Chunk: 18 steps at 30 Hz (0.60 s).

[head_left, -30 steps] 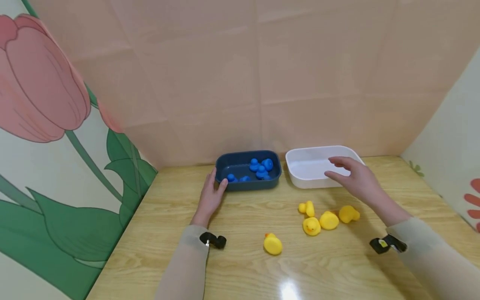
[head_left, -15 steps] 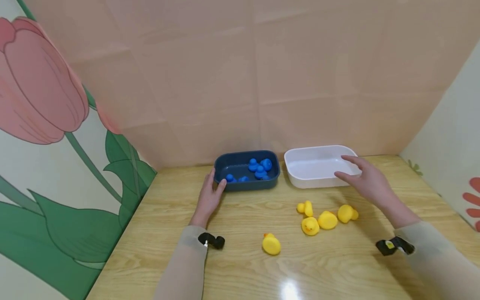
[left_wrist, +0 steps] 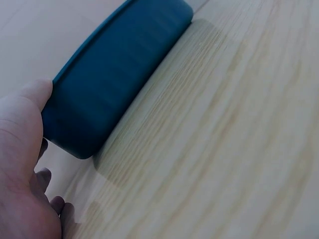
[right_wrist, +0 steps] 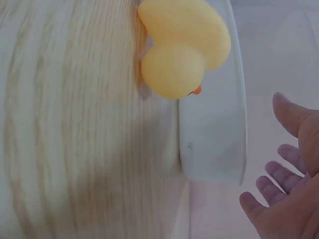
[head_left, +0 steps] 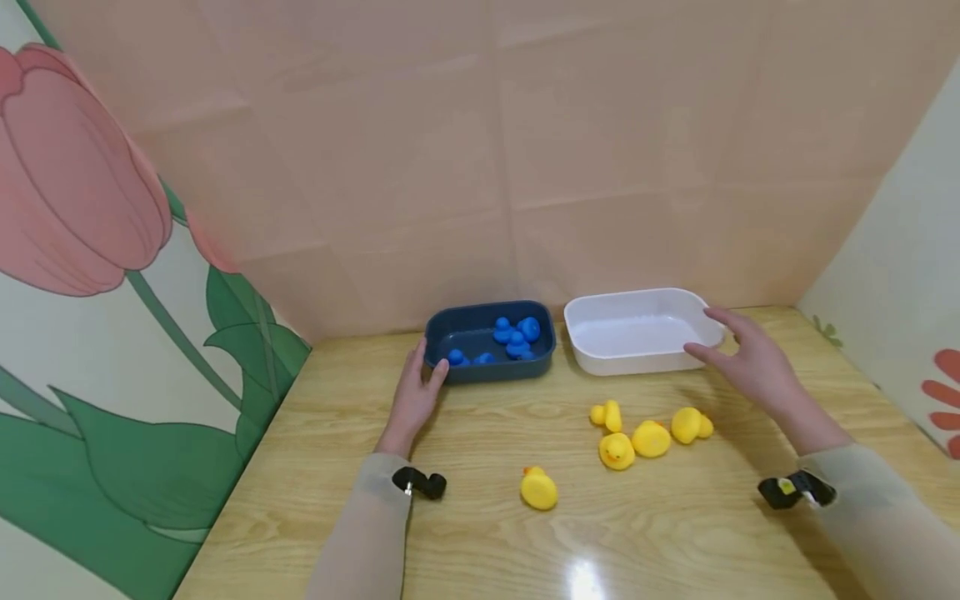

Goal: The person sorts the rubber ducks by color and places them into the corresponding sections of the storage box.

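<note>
A dark blue tray [head_left: 491, 372] with several small blue rubber ducks [head_left: 517, 342] in it stands against the backdrop. At its left end is my left hand [head_left: 412, 398], its thumb on the front corner and its fingers along the side. The left wrist view shows the thumb right at the rim of the tray [left_wrist: 114, 79], the other fingers lower and loosely bent. Beside it stands a white tray [head_left: 645, 362] with nothing in it. My right hand [head_left: 753, 367] hovers at that tray's right end, thumb and fingers spread and holding nothing.
Several yellow rubber ducks [head_left: 651, 438] lie on the wooden table [head_left: 465, 542] in front of the white tray. One yellow duck [head_left: 539, 489] lies nearer and to the left. A pink backdrop [head_left: 495, 150] rises right behind both trays.
My right hand has moved right, from over the white tray to its right end. The left hand has stayed at the blue tray's left end. The view has shifted slightly.
</note>
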Available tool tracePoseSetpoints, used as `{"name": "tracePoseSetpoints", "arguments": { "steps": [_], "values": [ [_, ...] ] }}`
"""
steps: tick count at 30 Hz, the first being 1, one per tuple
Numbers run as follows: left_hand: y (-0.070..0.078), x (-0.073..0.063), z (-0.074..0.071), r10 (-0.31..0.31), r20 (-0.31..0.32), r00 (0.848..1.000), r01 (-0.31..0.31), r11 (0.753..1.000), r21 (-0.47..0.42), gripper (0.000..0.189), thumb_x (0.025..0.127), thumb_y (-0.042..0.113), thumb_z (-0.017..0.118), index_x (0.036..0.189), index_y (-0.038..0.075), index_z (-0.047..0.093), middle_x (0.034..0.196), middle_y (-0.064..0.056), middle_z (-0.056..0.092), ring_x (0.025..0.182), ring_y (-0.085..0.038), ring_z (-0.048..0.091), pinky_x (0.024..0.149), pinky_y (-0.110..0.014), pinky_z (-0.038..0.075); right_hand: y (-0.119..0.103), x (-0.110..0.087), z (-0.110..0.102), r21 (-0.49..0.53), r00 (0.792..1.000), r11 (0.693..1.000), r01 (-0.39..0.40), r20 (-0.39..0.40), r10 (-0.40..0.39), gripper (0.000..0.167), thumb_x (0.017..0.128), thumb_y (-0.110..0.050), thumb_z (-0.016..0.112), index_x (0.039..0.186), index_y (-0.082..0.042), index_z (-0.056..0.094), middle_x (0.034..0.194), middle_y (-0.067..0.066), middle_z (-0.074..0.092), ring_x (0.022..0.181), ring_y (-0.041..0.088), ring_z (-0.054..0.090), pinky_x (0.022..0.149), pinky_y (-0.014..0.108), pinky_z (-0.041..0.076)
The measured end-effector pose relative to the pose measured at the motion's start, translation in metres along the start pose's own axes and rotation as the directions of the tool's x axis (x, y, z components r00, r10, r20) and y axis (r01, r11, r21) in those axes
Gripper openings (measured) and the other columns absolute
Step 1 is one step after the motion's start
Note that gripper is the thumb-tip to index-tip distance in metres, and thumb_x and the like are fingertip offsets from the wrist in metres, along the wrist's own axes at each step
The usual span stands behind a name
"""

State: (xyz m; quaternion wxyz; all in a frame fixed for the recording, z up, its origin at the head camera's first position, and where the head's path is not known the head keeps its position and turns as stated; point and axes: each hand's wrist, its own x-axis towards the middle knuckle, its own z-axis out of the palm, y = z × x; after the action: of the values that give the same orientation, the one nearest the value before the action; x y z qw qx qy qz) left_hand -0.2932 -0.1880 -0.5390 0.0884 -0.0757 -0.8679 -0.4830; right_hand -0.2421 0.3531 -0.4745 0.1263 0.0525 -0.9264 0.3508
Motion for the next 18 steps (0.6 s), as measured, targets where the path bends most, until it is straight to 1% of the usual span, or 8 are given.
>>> {"name": "tracePoseSetpoints", "arguments": {
  "steps": [4,7,10,14,18],
  "values": [
    [-0.003,0.001,0.000,-0.012,0.006,1.000,0.012,1.000,0.008,0.085,0.113,0.064,0.051,0.179,0.020,0.021,0.183,-0.019,0.017,0.170,-0.034,0.009,0.133,-0.062,0.014,0.007,0.001,0.001,0.027,1.000,1.000,-0.005,0.000,0.005,0.089,0.108,-0.041,0.075,0.170,0.005,0.031,0.173,0.038,0.024,0.144,0.072,0.034,0.111,0.083,0.033],
    [-0.005,0.002,0.001,-0.020,0.007,1.000,0.020,1.000,0.003,0.084,0.113,0.063,0.052,0.179,0.022,0.020,0.183,-0.019,0.016,0.169,-0.034,0.009,0.133,-0.062,0.014,0.012,0.002,0.003,0.056,1.000,0.998,0.002,-0.004,-0.002,0.090,0.107,-0.038,0.076,0.169,0.007,0.030,0.173,0.038,0.023,0.148,0.069,0.031,0.112,0.082,0.034],
    [-0.006,0.003,0.001,-0.024,0.009,1.000,0.024,1.000,0.002,0.082,0.114,0.059,0.054,0.179,0.023,0.020,0.183,-0.019,0.016,0.169,-0.035,0.009,0.133,-0.063,0.014,0.019,0.004,0.005,0.087,1.000,0.996,0.010,-0.006,-0.009,0.090,0.107,-0.035,0.077,0.168,0.010,0.028,0.174,0.039,0.020,0.153,0.066,0.025,0.112,0.081,0.035],
    [-0.004,0.002,0.000,-0.020,0.011,1.000,0.020,1.000,0.011,0.082,0.115,0.058,0.053,0.179,0.018,0.020,0.183,-0.019,0.016,0.169,-0.036,0.009,0.133,-0.064,0.014,0.026,0.006,0.007,0.120,1.000,0.993,0.008,0.005,-0.008,0.090,0.108,-0.032,0.077,0.168,0.012,0.026,0.173,0.041,0.018,0.155,0.066,0.022,0.110,0.081,0.036],
    [0.000,0.000,0.000,-0.017,0.007,1.000,0.017,1.000,0.011,0.083,0.114,0.058,0.053,0.178,0.016,0.021,0.182,-0.020,0.017,0.169,-0.037,0.010,0.133,-0.063,0.015,0.028,0.006,0.010,0.149,1.000,0.989,-0.005,0.028,0.001,0.092,0.108,-0.033,0.076,0.169,0.013,0.023,0.171,0.043,0.020,0.154,0.066,0.024,0.110,0.078,0.038]
  ]
}}
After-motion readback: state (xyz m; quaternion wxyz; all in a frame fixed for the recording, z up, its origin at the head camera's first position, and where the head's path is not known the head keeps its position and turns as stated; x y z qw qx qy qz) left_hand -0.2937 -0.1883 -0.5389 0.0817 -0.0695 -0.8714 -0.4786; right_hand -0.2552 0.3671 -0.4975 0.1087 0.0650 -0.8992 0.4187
